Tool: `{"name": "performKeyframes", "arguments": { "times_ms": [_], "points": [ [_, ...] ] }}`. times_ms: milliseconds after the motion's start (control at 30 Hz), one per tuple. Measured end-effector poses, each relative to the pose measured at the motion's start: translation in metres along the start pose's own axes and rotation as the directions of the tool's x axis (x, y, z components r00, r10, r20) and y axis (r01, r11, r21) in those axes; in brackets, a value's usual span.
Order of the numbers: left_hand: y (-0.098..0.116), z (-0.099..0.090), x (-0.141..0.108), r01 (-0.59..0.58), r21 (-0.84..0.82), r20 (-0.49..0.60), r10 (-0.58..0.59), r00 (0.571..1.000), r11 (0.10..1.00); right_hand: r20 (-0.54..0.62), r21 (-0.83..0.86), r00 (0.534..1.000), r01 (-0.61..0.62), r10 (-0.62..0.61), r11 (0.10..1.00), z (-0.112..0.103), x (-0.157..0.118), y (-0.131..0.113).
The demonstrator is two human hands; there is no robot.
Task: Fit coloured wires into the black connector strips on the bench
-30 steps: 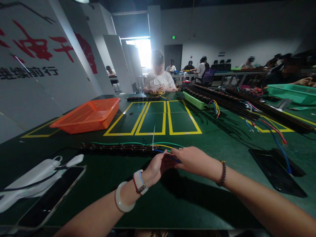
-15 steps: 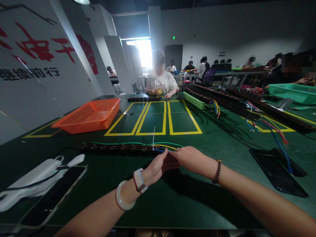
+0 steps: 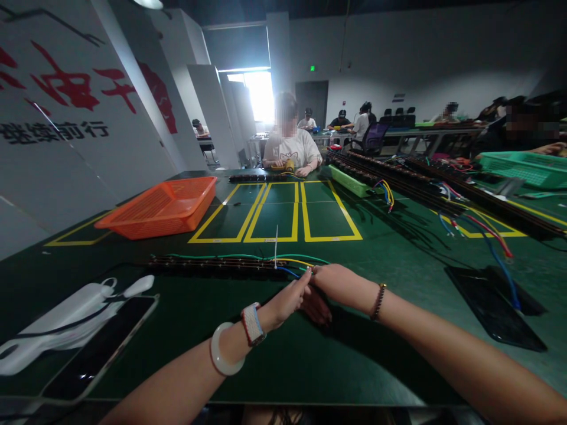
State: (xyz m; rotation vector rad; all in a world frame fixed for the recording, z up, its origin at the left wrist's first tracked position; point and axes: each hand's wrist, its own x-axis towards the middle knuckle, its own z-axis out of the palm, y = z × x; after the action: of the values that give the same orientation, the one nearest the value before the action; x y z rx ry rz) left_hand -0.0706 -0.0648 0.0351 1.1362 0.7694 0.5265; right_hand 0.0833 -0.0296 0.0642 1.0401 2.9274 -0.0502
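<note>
A long dark strip assembly (image 3: 217, 267) lies across the green table, with green, yellow and blue wires (image 3: 295, 261) running from its right end. A white cable tie (image 3: 276, 248) stands upright near that end. My left hand (image 3: 290, 300), with a watch and a pale bangle on the wrist, pinches the wire ends between thumb and fingers. My right hand (image 3: 332, 283), wearing a beaded bracelet, meets it fingertip to fingertip and is closed on the same wires. The tips of the wires are hidden by the fingers.
An orange basket (image 3: 163, 206) sits at the back left. White devices (image 3: 66, 313) and a phone (image 3: 100, 348) lie at the left. Another phone (image 3: 491, 307) is at the right, below dark strips (image 3: 398, 177) with loose wires. A person (image 3: 292, 144) works across the table.
Both hands have moved slightly right along the wires, and more blue and green wire shows beside the strip. The lower fingers have spread downward. The cable tie stays upright.
</note>
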Motion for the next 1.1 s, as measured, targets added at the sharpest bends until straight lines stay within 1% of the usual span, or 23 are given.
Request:
{"name": "performKeyframes", "arguments": {
  "times_ms": [100,133,167,233,333,400,500,600,700,800,867,967,1033,1100],
  "points": [
    [0.003,0.0,-0.002,-0.01,0.056,0.027,0.009,1.0,0.998,0.077,0.05,0.997,0.006,-0.01,0.999,-0.009,-0.001,0.008],
    [0.004,0.0,-0.003,-0.013,0.075,0.027,0.011,1.0,0.997,0.089,0.087,0.996,0.016,-0.024,0.996,-0.012,-0.002,0.012],
    [0.005,0.0,-0.003,-0.014,0.093,0.023,0.012,1.0,0.996,0.074,0.13,0.997,0.026,-0.036,0.991,-0.016,-0.002,0.018],
    [0.006,0.0,-0.005,-0.012,0.122,0.018,0.01,1.0,0.992,-0.037,0.217,0.999,0.034,-0.027,0.976,-0.019,0.0,0.029],
    [0.006,0.0,-0.005,-0.013,0.146,0.029,0.009,1.0,0.989,-0.208,0.334,0.973,-0.022,0.096,0.942,-0.013,0.005,0.044],
    [0.006,-0.001,-0.004,-0.016,0.148,0.043,0.01,0.999,0.989,-0.264,0.423,0.95,-0.04,0.165,0.905,-0.002,0.009,0.051],
    [0.005,-0.001,-0.003,-0.027,0.158,0.052,0.019,0.998,0.987,-0.3,0.545,0.93,-0.014,0.21,0.839,0.015,0.014,0.056],
    [0.004,-0.001,-0.004,-0.032,0.177,0.047,0.024,0.999,0.984,-0.288,0.642,0.923,-0.01,0.254,0.767,0.027,0.016,0.059],
    [0.003,-0.001,-0.004,-0.048,0.186,0.049,0.039,0.998,0.981,-0.233,0.719,0.931,-0.03,0.281,0.695,0.035,0.018,0.061],
    [0.004,0.0,-0.005,-0.06,0.188,0.057,0.05,0.997,0.98,-0.176,0.78,0.948,-0.029,0.264,0.625,0.04,0.019,0.061],
    [0.005,0.0,-0.006,-0.06,0.189,0.055,0.051,0.997,0.98,-0.152,0.804,0.957,-0.025,0.246,0.594,0.041,0.02,0.06],
    [0.006,0.001,-0.006,-0.055,0.188,0.037,0.049,0.998,0.981,-0.117,0.803,0.972,-0.03,0.206,0.596,0.042,0.021,0.059],
    [0.007,0.002,-0.005,-0.039,0.176,0.022,0.035,0.999,0.984,-0.111,0.769,0.978,-0.027,0.175,0.638,0.041,0.022,0.059],
    [0.007,0.002,-0.004,-0.028,0.159,0.012,0.027,1.0,0.987,-0.128,0.718,0.98,-0.015,0.154,0.695,0.041,0.022,0.059]
  ]
}}
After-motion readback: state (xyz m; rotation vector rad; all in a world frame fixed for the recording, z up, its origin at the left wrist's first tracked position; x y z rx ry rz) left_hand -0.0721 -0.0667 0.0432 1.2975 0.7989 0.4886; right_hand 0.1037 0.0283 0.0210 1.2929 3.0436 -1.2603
